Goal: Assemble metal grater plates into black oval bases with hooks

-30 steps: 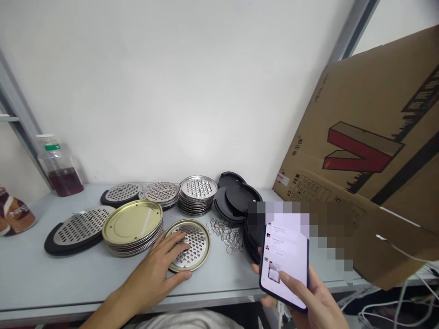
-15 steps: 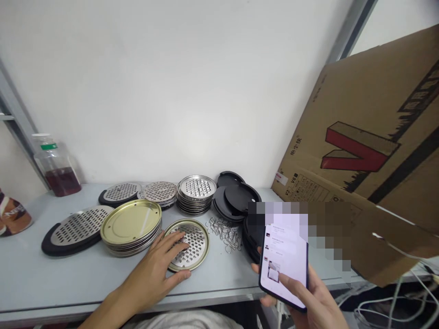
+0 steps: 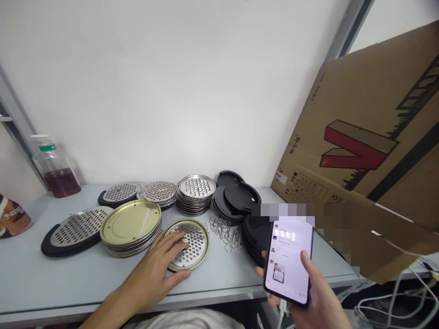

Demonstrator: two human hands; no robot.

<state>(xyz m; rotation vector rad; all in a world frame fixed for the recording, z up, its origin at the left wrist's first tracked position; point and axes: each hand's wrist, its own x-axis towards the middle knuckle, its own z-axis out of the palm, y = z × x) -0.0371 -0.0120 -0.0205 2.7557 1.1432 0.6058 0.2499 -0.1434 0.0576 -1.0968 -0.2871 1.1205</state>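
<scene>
My left hand (image 3: 164, 258) lies with its fingers spread on a round metal grater disc (image 3: 192, 251), which sits in a gold-rimmed lid. Just left of it rises a stack of gold metal lids (image 3: 132, 221). My right hand (image 3: 318, 288) is wrapped round a smartphone (image 3: 291, 260) with its screen lit, the thumb over the right edge. A white cable (image 3: 281, 310) hangs from the phone's lower end. Between the two hands lies a small pile of metal hooks and rings (image 3: 226, 233).
Silver grater discs (image 3: 195, 196) stand stacked behind, near black round bases (image 3: 242, 198). Black-rimmed graters (image 3: 80, 230) lie left. A bottle of dark red liquid (image 3: 58, 171) and a brown bottle (image 3: 13, 214) stand far left. A cardboard box (image 3: 360, 183) leans right, above tangled white cables (image 3: 394, 297).
My right hand and the phone have shifted slightly right, and the thumb has lifted off the lower screen to the phone's right side. My left hand has stayed put.
</scene>
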